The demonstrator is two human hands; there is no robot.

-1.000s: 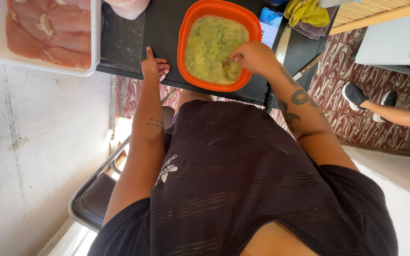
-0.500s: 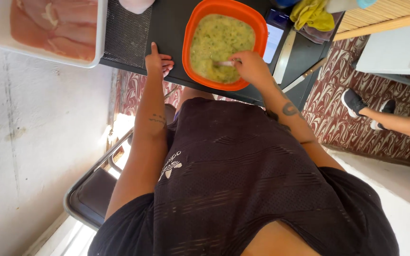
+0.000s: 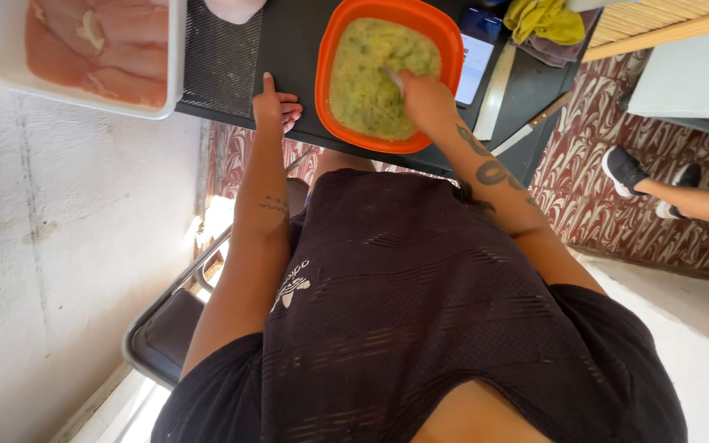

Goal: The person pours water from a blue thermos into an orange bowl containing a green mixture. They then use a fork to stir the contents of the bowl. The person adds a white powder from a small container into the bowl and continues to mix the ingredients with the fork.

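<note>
An orange bowl [image 3: 445, 41] of yellow-green lumpy mixture stands on a black table [image 3: 297, 49]. My right hand [image 3: 427, 100] is inside the bowl, closed around a pale utensil [image 3: 391, 78] whose tip is sunk in the mixture. My left hand [image 3: 275, 107] rests on the table's near edge just left of the bowl, thumb pointing up, fingers loosely bent, holding nothing. My black mesh shirt fills the lower half of the view.
A white tray [image 3: 172, 82] of raw pink meat slices sits at the table's left end. Right of the bowl lie a phone [image 3: 476, 57], a knife [image 3: 527, 127] and a yellow cloth [image 3: 547, 20]. Another person's legs in black shoes [image 3: 625, 168] show at right. A folding chair [image 3: 166, 328] is below me.
My right hand has shifted around in the bowl with the utensil, moving through the mixture. My left hand has stayed on the table edge.
</note>
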